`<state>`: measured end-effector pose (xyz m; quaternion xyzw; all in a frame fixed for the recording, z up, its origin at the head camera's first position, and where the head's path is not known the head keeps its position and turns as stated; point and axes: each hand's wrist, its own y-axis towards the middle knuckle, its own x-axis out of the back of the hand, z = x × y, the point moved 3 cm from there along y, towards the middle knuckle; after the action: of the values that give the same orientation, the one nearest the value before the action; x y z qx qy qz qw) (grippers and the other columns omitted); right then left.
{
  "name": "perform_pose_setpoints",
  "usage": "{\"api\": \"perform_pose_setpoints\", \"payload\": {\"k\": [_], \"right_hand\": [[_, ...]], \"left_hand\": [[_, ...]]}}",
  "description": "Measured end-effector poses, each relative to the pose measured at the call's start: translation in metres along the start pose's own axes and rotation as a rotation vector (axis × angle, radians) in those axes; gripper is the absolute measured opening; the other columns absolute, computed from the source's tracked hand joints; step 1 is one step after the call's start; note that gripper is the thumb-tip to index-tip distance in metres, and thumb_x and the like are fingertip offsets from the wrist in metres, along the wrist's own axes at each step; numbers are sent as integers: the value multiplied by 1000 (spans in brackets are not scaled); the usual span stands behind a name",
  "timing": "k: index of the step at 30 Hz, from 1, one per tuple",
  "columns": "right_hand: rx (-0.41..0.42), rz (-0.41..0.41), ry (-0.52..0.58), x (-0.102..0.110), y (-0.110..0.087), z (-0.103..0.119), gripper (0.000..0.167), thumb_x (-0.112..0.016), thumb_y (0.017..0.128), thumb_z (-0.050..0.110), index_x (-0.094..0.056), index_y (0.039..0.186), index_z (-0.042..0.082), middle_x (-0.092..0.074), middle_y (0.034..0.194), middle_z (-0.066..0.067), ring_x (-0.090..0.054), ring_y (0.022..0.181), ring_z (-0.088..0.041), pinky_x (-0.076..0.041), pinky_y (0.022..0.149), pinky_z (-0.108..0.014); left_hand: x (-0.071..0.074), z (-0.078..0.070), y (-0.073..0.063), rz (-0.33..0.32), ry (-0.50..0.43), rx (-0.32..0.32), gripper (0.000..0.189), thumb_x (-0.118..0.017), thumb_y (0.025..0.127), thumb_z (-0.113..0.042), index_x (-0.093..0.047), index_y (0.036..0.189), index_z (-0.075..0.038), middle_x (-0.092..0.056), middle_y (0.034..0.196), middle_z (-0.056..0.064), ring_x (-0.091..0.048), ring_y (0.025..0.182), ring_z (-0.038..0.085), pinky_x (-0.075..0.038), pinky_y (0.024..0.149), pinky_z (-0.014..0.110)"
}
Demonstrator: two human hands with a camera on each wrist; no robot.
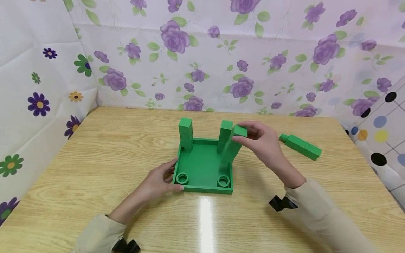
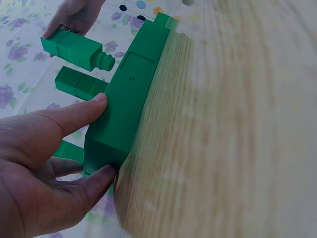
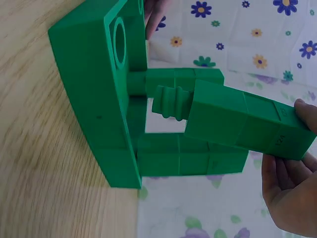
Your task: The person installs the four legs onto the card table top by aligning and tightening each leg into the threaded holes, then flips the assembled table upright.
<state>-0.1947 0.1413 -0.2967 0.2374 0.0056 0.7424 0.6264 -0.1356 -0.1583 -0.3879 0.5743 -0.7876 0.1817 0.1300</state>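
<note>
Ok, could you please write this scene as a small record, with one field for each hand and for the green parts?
left hand: grips the near left corner of the green tray
right hand: holds a tilted leg, its ribbed end free
upright legs: two, at the tray's far corners
near sockets: two, both empty
lying leg: on the table, to the right of the tray

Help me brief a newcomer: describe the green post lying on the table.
On the wooden table, find the green tray, then look right, past the right hand. There lies the green post, its narrow end pointing left toward that hand. Unlike the other posts, it lies flat, neither standing in the tray nor held.
</note>
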Motion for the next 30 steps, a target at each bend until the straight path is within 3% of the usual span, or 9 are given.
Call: {"api": "perform_pose_setpoints", "payload": {"k": [10, 30], "right_hand": [[-20, 62, 52, -35, 3, 15, 39, -79, 82, 11, -67, 118, 4, -68, 104, -8, -65, 90, -22, -56, 75, -31], [41, 230, 102, -99, 1, 40, 36, -80, 80, 13, -69, 114, 7, -67, 108, -1, -61, 95, -17, -53, 85, -34]], "left_hand": [[1, 1, -1, -1, -6, -6, 92, -83, 77, -10, -30, 151, -2, -50, 134, 17, -50, 122, 32, -48, 98, 34], [1, -2, -2, 34, -35, -52, 90, -82, 79, -11, -29, 151, -3, -50, 135, 17, -50, 122, 32, -47, 99, 35]]}}
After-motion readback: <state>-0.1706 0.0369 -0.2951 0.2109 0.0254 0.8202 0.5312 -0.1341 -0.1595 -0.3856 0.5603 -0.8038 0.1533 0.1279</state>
